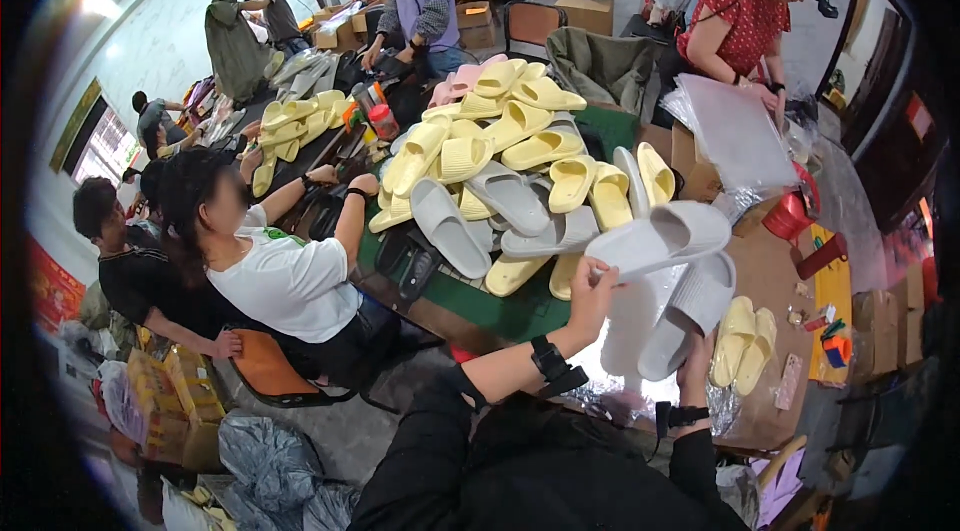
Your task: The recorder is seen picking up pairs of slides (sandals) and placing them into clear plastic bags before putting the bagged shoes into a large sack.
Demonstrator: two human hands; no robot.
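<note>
My left hand [594, 301] pinches the edge of a light grey slipper [640, 249], its strap facing right. Just below it, a second grey slipper [703, 293] is tilted toe up, with my right hand [694, 371] closed around its lower end. The two slippers are close together above shiny clear plastic bags [612, 371] on the table. To the right of my right hand lies a pair of yellow slippers [742, 346], seemingly in clear plastic. Beyond my left hand rises a heap of yellow slippers [520, 123] mixed with grey slippers [450, 228].
A stack of clear bags [735, 136] rests on a carton at the far right, near a person in red [745, 16]. Red tape rolls [793, 214] and an orange-blue holder [836, 346] are at the right. At left, a co-worker in white [285, 276] reaches to the table beside an orange chair [270, 366].
</note>
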